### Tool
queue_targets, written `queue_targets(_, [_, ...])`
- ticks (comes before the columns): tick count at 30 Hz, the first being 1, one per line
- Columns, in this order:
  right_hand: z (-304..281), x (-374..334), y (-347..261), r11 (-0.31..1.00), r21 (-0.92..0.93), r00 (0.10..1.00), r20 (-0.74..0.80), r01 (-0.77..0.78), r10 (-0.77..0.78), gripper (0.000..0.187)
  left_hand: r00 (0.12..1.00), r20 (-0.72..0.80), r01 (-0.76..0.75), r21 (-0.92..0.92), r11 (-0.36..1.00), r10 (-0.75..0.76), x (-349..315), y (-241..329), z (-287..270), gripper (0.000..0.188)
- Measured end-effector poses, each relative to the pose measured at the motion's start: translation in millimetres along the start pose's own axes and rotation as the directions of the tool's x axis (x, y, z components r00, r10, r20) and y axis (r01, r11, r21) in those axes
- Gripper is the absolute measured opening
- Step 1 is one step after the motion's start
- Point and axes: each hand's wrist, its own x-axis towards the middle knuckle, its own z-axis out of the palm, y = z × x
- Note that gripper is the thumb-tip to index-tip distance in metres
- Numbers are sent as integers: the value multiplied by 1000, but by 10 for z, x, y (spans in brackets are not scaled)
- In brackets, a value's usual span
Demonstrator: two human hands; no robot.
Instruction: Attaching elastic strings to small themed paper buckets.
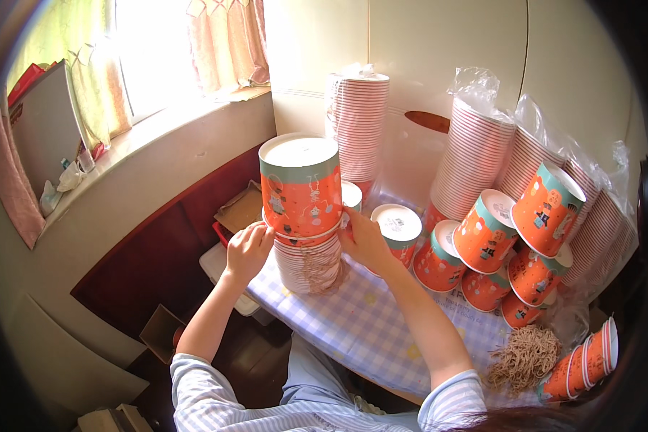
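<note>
An orange paper bucket (302, 194) with a green band stands upside down on a stack of nested paper buckets (295, 266) near the table's left edge. My left hand (249, 252) grips its lower rim from the left, fingers closed. On the opposite side my right hand (365, 241) is closed at the same rim, its fingertips partly hidden. Tan crinkled strands (322, 268) cling to the right side of the stack, below my right hand. Just right of that hand, another upturned paper bucket (397, 225) rests on the checked tablecloth (367, 317).
Several upturned buckets (486, 230) are piled at the right. Tall bagged stacks (471, 155) stand behind them, and another stack (358, 129) stands at the back. A heap of crinkled strands (529, 356) lies beside tipped nested cups (583, 363). A cardboard box (164, 333) sits low at the left.
</note>
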Motion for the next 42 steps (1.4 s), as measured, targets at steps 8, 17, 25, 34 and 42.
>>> queue_targets(8, [-1,45,15,984,-176,996,92,-3,20,43,1000,12,-18,-28,999,18,-22,76,-66,16])
queue_targets(17, [67,-29,54,985,-172,995,96,-23,40,47,1000,4,-20,-62,998,20,-58,96,-25,15])
queue_targets(25, [83,-92,26,956,-288,997,77,46,-25,50,1000,18,26,-106,994,-24,-68,101,-17,18])
queue_targets(34, [134,-210,-7,961,-257,968,200,-100,154,62,997,49,61,-108,992,-56,-72,180,-73,26])
queue_targets(42, [247,-1274,63,999,-30,1000,12,-10,11,61,998,-23,56,-239,969,-63,-121,696,-123,35])
